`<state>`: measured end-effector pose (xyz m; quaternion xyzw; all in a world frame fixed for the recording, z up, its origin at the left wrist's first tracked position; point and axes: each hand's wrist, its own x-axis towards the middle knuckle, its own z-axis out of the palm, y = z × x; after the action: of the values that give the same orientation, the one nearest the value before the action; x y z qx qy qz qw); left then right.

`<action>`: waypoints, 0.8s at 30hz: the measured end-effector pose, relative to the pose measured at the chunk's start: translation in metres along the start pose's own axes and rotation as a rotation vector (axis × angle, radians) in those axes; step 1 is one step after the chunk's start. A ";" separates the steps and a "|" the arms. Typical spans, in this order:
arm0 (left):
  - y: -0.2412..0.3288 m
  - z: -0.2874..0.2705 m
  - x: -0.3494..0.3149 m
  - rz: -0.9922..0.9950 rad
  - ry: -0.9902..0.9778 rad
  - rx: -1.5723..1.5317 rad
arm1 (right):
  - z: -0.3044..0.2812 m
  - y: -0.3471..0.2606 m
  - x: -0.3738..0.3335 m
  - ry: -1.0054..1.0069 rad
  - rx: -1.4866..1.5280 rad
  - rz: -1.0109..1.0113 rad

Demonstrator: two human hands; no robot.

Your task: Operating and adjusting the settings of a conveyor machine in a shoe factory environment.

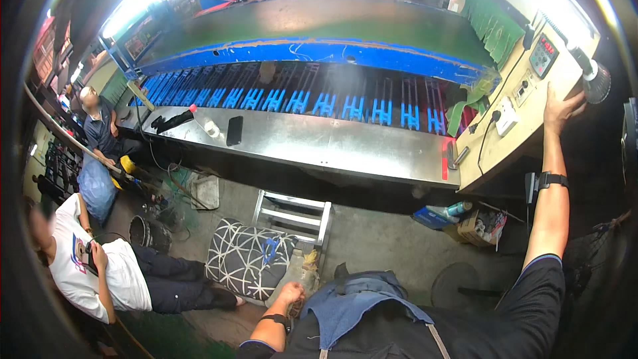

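My right hand (563, 112) is at the far right, its arm stretched forward. It grips the outer edge of a cream panel (465, 173), just below a dark ribbed lamp (596, 84). The panel carries a control box (544, 56) with a red display and a white socket block (506, 117) with a black plug. Low in front of my body, my left hand (288, 294) is closed beside a patterned cushion (229, 252) and a worn greyish cloth-like thing (300, 269). What its fingers hold, if anything, is hidden.
A long machine has a metal ledge (319, 143) and rows of blue forked bars (325, 104). On the ledge lie a black phone (234, 131), a small white bottle (211, 128) and a hammer (458, 157). Two people are at left, one in a white shirt (109, 269); others are beyond the machine.
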<state>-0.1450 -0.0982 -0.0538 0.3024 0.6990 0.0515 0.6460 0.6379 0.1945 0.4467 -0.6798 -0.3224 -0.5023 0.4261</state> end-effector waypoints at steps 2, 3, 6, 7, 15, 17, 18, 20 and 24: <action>-0.002 0.001 -0.002 0.016 0.028 0.070 | 0.000 0.002 0.000 0.012 -0.012 -0.047; -0.001 0.001 -0.001 -0.003 0.024 0.020 | 0.000 0.003 -0.001 0.035 -0.017 -0.092; -0.001 0.002 -0.004 0.046 0.034 0.034 | 0.000 0.001 -0.001 0.020 0.021 -0.047; 0.000 0.001 -0.006 0.073 0.023 0.119 | 0.000 0.001 0.000 0.022 0.048 -0.073; 0.013 0.002 -0.008 -0.002 0.031 0.039 | 0.008 0.012 0.002 0.098 -0.002 -0.084; 0.015 0.002 -0.009 0.011 0.027 0.071 | 0.011 0.014 0.001 0.082 -0.035 -0.068; 0.015 0.002 -0.009 0.004 0.023 0.076 | 0.012 0.015 0.001 0.087 -0.041 -0.085; 0.015 0.001 -0.010 -0.009 0.029 0.070 | 0.013 0.014 0.000 0.044 0.090 -0.079; 0.015 0.002 -0.005 -0.013 0.028 0.067 | 0.011 0.011 0.001 0.079 0.128 -0.072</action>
<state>-0.1380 -0.0888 -0.0424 0.3183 0.7113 0.0281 0.6261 0.6527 0.1994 0.4436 -0.6187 -0.3609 -0.5224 0.4626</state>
